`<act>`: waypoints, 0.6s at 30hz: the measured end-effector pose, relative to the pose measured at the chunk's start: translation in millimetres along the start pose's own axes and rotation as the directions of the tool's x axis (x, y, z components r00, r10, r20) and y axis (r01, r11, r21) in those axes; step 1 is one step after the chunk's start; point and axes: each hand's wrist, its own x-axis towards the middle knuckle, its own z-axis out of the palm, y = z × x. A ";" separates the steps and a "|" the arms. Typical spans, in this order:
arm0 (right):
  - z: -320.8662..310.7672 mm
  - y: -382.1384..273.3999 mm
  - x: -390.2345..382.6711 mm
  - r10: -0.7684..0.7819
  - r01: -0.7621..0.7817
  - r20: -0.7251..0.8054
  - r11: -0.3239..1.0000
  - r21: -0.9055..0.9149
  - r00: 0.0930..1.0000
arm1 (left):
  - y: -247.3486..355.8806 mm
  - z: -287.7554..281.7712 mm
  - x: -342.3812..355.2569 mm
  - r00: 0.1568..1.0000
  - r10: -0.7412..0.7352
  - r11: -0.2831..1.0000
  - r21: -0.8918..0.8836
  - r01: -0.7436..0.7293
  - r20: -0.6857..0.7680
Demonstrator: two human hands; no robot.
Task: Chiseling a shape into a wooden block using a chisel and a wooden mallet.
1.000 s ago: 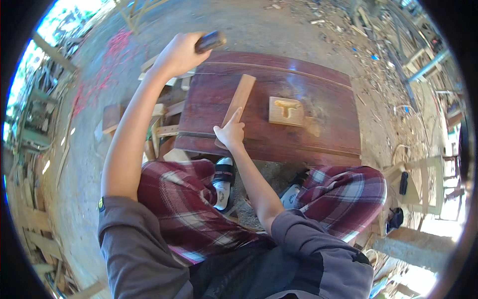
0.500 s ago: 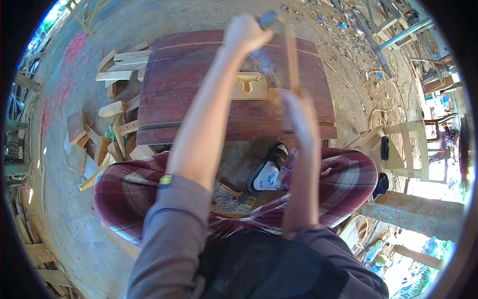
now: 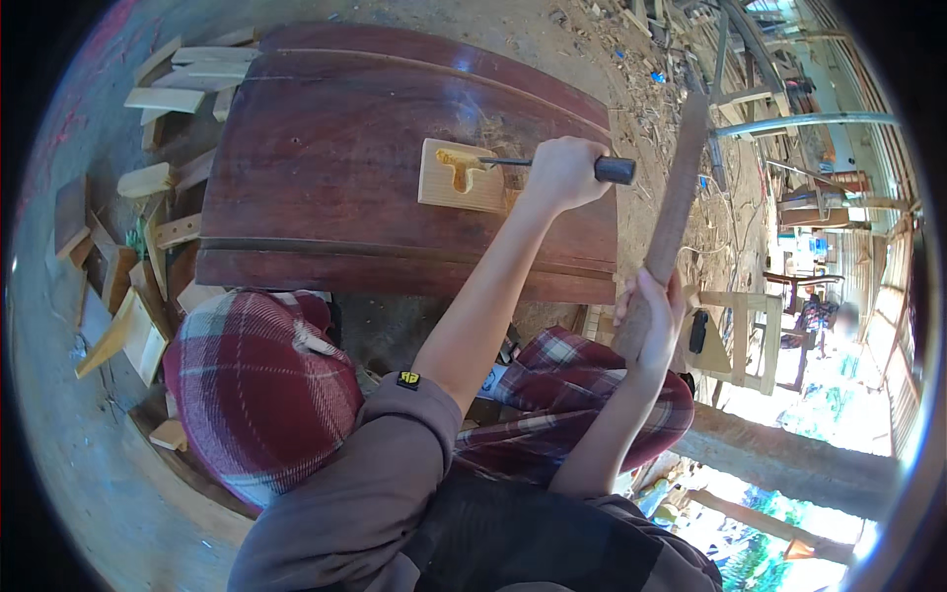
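Observation:
My left hand (image 3: 562,180) is closed round a chisel (image 3: 617,171) with a dark handle, its thin blade lying almost level and pointing left. The blade's tip is at the T-shaped recess cut into a pale wood block (image 3: 483,194). That block lies on a dark red-brown wooden table (image 3: 326,148). My right hand (image 3: 659,314) grips a long, flat wooden stick (image 3: 678,192) near its lower end. Held tilted upright beyond the table's right edge, the stick is apart from the chisel.
Several wood offcuts (image 3: 148,183) are heaped on the floor left of the table. My knees, under plaid cloth (image 3: 261,385), flank the table's near side. Wood chips and scraps (image 3: 582,59) litter the ground at the far right. A wooden frame (image 3: 755,345) stands at right.
The chisel has come down from above the table to the block and swung level. The stick has moved right, away from the chisel. The whole view has shifted, with the table further left.

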 end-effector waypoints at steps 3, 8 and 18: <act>7.6 19.1 4.4 0.031 -0.030 0.012 0.998 -0.054 0.999 | -23.2 -5.4 -9.5 0.998 -0.054 0.998 0.032 0.055 -0.021; 14.2 30.9 9.5 0.130 -0.125 0.055 0.989 -0.082 0.990 | -29.4 -3.9 -10.9 0.966 -0.102 0.995 0.040 0.095 0.236; 0.9 47.8 14.6 0.174 -0.172 0.009 0.976 -0.134 0.985 | -27.7 14.6 -41.7 0.906 -0.108 0.990 0.123 0.063 0.409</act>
